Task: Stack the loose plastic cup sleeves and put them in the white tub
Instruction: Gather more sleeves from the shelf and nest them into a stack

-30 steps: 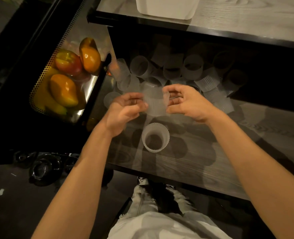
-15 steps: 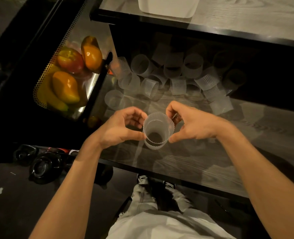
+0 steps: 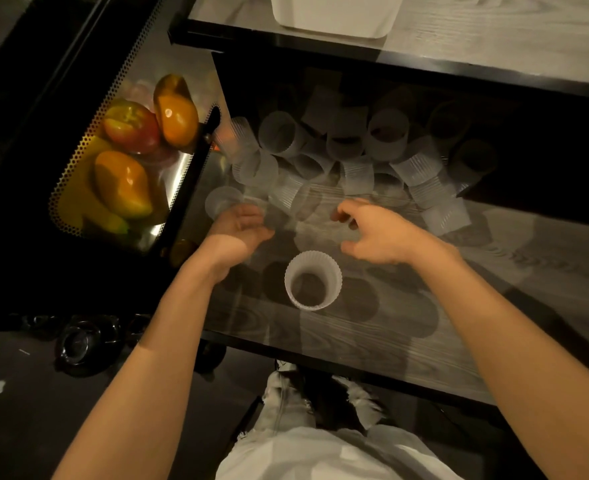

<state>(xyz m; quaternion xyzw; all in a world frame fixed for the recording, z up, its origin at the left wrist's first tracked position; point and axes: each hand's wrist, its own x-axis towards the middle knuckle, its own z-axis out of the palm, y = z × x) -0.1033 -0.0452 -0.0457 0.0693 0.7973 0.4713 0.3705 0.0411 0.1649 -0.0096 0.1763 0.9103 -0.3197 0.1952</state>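
Closest to me there's a stack of sleeves (image 3: 313, 285) standing upright on the bench (image 3: 372, 337), nothing touching it. Just past it my left hand (image 3: 239, 230) and right hand (image 3: 378, 233) hover with fingers spread, both empty. Beyond them sits the loose sleeve pile (image 3: 348, 157), and the white tub (image 3: 334, 13) is up on the far shelf.

Stack (image 3: 313, 285): upright on tabletop (image 3: 372, 334), untouched. Left hand (image 3: 239, 232), right hand (image 3: 378, 233): empty, fingers spread, beyond it. Loose sleeves (image 3: 355, 157): heaped farther back. White tub (image 3: 334, 13): upper shelf.
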